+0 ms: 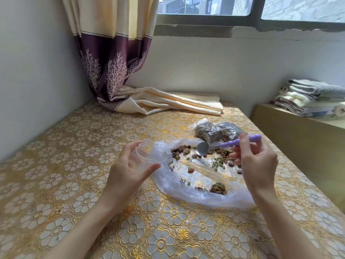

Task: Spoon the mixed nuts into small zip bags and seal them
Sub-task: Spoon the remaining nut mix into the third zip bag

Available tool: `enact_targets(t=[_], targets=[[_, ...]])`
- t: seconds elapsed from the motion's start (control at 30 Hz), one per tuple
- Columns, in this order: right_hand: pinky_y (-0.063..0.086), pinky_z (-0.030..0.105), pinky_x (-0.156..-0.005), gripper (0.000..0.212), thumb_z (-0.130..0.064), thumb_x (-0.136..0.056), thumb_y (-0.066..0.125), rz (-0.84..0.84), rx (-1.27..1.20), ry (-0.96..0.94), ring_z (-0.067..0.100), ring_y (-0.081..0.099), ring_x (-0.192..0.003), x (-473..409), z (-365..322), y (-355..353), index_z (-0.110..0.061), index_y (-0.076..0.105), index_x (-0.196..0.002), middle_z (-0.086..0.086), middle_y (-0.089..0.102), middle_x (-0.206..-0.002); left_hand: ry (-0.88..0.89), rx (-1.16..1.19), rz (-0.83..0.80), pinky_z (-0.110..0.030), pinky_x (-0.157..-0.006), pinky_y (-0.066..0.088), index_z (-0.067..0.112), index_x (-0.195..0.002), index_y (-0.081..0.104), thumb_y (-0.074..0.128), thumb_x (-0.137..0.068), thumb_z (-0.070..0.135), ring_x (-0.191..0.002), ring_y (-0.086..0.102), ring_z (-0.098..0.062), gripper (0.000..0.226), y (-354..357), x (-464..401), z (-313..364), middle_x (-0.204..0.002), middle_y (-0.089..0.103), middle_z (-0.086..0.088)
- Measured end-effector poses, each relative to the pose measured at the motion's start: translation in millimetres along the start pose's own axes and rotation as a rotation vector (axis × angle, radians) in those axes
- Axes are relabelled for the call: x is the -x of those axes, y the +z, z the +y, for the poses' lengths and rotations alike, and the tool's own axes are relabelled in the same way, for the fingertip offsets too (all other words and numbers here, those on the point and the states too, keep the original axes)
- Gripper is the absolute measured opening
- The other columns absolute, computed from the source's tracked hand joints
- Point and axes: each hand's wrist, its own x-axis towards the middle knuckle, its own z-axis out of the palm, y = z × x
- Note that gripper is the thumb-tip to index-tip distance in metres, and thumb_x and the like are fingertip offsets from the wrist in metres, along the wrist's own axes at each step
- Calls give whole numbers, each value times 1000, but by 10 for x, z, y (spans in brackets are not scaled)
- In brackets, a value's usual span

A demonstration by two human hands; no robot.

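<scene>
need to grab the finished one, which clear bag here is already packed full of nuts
The far bag, behind the spoon: bulging full. The big bag holds scattered nuts; the left hand's small bag looks empty.

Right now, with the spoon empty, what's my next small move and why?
Probably dip the purple-handled metal spoon into the scattered mixed nuts just below it: its bowl looks empty, and your left hand already holds the small clear zip bag ready.

No readable text, label, brand, number or sign anywhere: none on clear plastic bags, purple-handled spoon, gold floral tablecloth, purple-and-cream curtain or folded towels.
</scene>
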Motion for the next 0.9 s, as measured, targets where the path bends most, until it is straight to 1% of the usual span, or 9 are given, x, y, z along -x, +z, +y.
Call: enact_targets(t=[0.1, 0.23, 0.33, 0.43, 0.53, 0.63, 0.73, 0.83, 0.9], targets=[[53, 33, -52, 18, -26, -95, 54, -1, 88, -53, 7, 64, -51, 13, 38, 17, -23, 57, -77, -10, 67, -62, 21, -18, 2, -23, -84, 48, 36, -118, 42, 68, -60, 56, -100, 59, -7, 66, 10, -3, 6, -110, 60, 7], [54, 27, -53, 17, -23, -94, 55, -64, 92, -20, 9, 65, -54, 47, 61, 86, -25, 58, -77, -7, 67, -64, 37, -19, 0, -16, -80, 47, 35, -119, 41, 67, -60, 56, -98, 59, -5, 68, 9, -5, -4, -109, 60, 10], [55, 28, -55, 13, -19, -94, 55, -130, 78, 51, 14, 67, -58, 70, 86, 145, -14, 63, -84, 1, 71, -72, 43, -17, 3, -9, -75, 46, 34, -119, 42, 66, -60, 56, -94, 60, -2, 68, 14, -8, -15, -108, 60, 10], [53, 25, -53, 17, -17, -95, 53, -170, 29, 133, 16, 67, -58, 82, 107, 177, -9, 63, -85, -1, 73, -72, 41, -10, 4, -4, -76, 44, 30, -121, 43, 66, -60, 56, -96, 59, 0, 70, 15, -10, -23, -108, 60, 10], [51, 20, -50, 23, -16, -97, 51, -221, -46, 246, 15, 65, -56, 79, 101, 193, -7, 66, -81, 0, 74, -70, 44, -11, 12, -7, -78, 45, 27, -122, 45, 66, -61, 56, -98, 59, -3, 71, 2, -12, -34, -109, 62, 7], [52, 19, -51, 42, -15, -97, 50, -285, -124, 323, 13, 64, -55, 78, 82, 198, -12, 72, -62, 5, 74, -71, 38, -19, 10, -10, -78, 45, 29, -122, 45, 66, -61, 57, -98, 60, -4, 71, 0, -12, -34, -109, 62, 6], [52, 18, -52, 50, -16, -97, 49, -335, -160, 353, 10, 64, -54, 103, 54, 200, -33, 75, -59, 3, 73, -68, 38, -32, 7, -10, -81, 44, 28, -123, 45, 66, -60, 58, -102, 58, -4, 73, 4, -13, -42, -112, 61, 6], [52, 16, -50, 50, -15, -97, 49, -315, -185, 413, 10, 64, -52, 103, 57, 205, -17, 74, -55, 4, 72, -65, 19, -30, -10, -27, -92, 46, 26, -126, 45, 68, -60, 57, -110, 56, -10, 77, 1, -15, -62, -120, 58, 5], [51, 16, -48, 40, -14, -98, 49, -270, -214, 444, 10, 64, -51, 91, 57, 201, -8, 71, -65, 6, 72, -65, 9, -42, -29, -30, -94, 46, 25, -127, 45, 68, -60, 58, -112, 54, -10, 78, 2, -13, -72, -122, 56, 6]])
